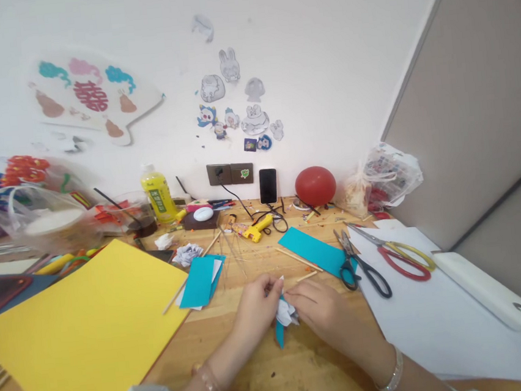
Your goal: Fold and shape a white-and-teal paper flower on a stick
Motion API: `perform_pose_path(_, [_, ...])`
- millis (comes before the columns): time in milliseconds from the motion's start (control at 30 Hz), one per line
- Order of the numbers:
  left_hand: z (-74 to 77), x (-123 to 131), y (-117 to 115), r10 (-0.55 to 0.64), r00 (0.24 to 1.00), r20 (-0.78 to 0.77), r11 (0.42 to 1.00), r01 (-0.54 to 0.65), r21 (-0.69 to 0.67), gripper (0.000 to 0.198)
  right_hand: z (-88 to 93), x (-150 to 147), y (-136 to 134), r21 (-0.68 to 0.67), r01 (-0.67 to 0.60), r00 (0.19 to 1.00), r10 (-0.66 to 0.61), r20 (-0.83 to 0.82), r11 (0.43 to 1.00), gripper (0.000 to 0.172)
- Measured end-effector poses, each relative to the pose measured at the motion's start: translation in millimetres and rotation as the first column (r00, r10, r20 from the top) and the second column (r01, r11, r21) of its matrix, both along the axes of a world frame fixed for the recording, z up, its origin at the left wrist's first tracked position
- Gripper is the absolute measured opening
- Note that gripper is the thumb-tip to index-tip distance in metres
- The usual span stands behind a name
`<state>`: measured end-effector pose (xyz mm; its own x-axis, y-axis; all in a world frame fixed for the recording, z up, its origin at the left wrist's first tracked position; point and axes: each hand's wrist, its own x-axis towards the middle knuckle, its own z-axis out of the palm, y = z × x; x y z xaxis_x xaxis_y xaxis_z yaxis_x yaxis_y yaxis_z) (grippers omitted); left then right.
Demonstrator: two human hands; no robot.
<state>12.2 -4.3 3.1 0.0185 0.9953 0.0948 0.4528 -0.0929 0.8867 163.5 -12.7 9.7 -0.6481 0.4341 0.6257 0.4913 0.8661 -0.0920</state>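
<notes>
Left hand [262, 300] and right hand [320, 306] pinch crumpled white paper [286, 313]; I'd guess light, squashy, best held at twelve o'clock.

Ref: yellow glue gun [258, 227]. Passable: bare tabletop [258, 260] lane directly in front of it. Front-left of it, blue paper stack [199, 281] blocks; right, blue strip [309, 246], then black scissors [351, 253]. Phone [268, 186] stands behind it. Lane's near end: left hand [258, 300], right hand [324, 309], white paper [287, 313].
</notes>
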Motion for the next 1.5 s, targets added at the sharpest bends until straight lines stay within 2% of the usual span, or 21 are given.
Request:
perform_pose_path(200, [0.1,1,0,0.034,0.999,0.018,0.999,-0.035,0.022,0.029,-8.2,0,3,-0.051,0.008,1.0,-0.01,-0.028,0.999,0.032])
perform_pose_path(333, [2.8,-2,-2,0.032,0.999,0.029,0.998,-0.033,0.047,0.029,5.6,3,1,-0.219,0.001,0.994,-0.026,-0.109,0.976,0.022])
perform_pose_path(433, [6.5,-4,-5,0.038,0.998,0.04,0.996,-0.041,0.08,0.03,16.3,6,-2,-0.305,0.015,0.979,-0.077,-0.19,0.952,0.02])
perform_pose_path(667, [10.9,-5,-11,0.048,0.998,-0.028,0.972,-0.04,0.23,0.03,16.7,3,-6,-0.388,-0.021,0.936,-0.119,-0.332,0.921,0.008])
perform_pose_path(967, [1.0,-7,-18,0.038,0.988,-0.148,0.894,0.032,0.447,0.018,15.9,-1,-9,-0.475,-0.028,0.873,-0.21,-0.44,0.88,0.003])
perform_pose_path(1100, [1.8,-7,-20,0.026,0.983,-0.181,0.87,0.067,0.488,0.017,19.7,-2,-9,-0.47,-0.042,0.875,-0.195,-0.443,0.881,0.002])
perform_pose_path(1267, [4.7,-6,-22,0.023,0.977,-0.211,0.897,0.073,0.436,0.018,21.2,-3,-10,-0.435,-0.028,0.898,-0.169,-0.406,0.9,0.01])
perform_pose_path(1400, [5.7,-4,-22,0.018,0.984,-0.179,0.92,0.053,0.388,0.021,24.8,4,-9,-0.295,-0.04,0.952,-0.053,-0.303,0.955,0.009])
perform_pose_path(1500, [7.0,-4,-20,0.024,0.988,-0.154,0.938,0.031,0.346,0.023,27.8,10,-8,-0.178,-0.08,0.98,0.045,-0.192,0.981,0.015])
